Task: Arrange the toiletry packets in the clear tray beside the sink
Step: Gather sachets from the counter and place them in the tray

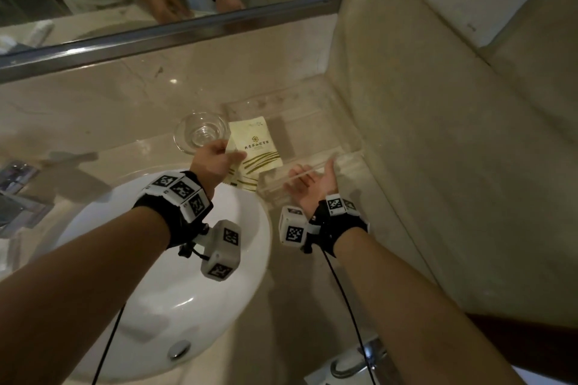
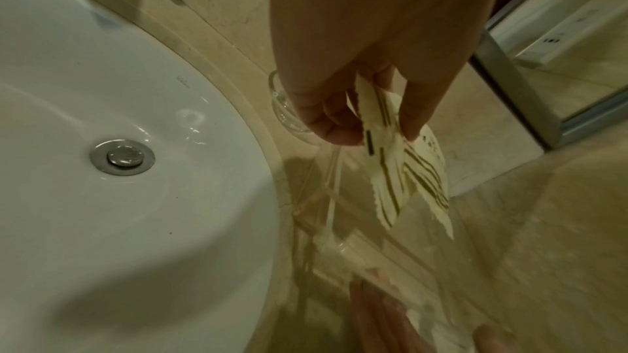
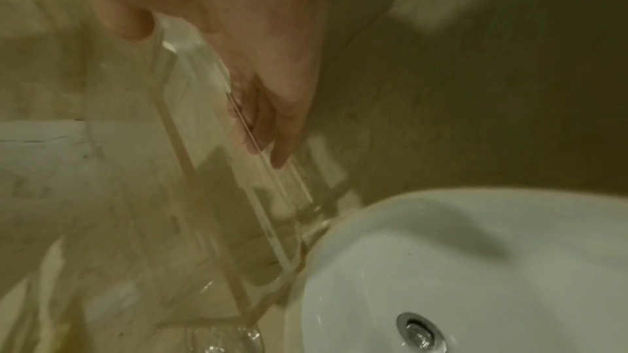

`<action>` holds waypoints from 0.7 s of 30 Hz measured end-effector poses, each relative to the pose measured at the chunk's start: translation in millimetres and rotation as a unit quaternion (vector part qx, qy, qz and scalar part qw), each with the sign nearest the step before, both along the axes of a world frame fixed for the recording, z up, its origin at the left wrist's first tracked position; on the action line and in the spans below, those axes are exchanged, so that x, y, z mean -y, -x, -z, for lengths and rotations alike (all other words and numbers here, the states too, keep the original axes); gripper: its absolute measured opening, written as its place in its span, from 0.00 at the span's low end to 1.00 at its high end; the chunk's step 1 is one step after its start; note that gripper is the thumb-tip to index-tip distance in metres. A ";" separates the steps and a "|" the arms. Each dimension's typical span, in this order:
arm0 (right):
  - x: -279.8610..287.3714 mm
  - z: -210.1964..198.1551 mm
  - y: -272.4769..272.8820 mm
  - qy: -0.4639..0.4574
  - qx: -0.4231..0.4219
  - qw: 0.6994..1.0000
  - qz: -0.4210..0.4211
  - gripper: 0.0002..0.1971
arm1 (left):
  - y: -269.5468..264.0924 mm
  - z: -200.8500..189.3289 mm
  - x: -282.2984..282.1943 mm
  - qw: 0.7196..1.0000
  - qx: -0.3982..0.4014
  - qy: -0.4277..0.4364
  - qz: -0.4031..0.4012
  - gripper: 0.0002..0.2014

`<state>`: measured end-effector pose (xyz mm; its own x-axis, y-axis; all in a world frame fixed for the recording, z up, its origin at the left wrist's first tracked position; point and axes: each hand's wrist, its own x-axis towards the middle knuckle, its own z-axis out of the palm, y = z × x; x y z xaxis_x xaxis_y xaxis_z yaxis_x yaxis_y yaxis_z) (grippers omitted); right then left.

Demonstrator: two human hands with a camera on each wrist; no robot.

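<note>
My left hand point(image 1: 215, 159) pinches two cream toiletry packets point(image 1: 256, 150) with green stripes by their near end. They hang tilted over the left end of the clear tray point(image 1: 347, 151), which sits on the counter in the wall corner right of the sink. In the left wrist view the left hand point(image 2: 374, 128) has the packets point(image 2: 401, 171) fanned out below its fingers, above the tray point(image 2: 326, 197). My right hand point(image 1: 309, 175) holds the tray's near wall, thumb up at its top edge. The right wrist view has the right hand point(image 3: 217, 90) with its fingers along that clear wall point(image 3: 271, 224).
A small round glass dish point(image 1: 201, 133) stands just left of the tray. The white sink point(image 1: 175, 291) lies below my left forearm, and a chrome tap point(image 1: 18, 197) sits at the far left. A mirror point(image 1: 156, 34) runs along the back, and a tiled wall point(image 1: 438, 134) closes the right side.
</note>
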<state>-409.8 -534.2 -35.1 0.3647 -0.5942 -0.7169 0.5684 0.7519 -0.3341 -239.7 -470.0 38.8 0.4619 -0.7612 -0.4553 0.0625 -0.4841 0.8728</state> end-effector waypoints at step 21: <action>-34.7 -0.1 36.9 0.020 -0.293 0.945 -0.140 0.06 | -7.7 -4.4 -23.2 0.999 -0.012 0.027 -0.010 0.08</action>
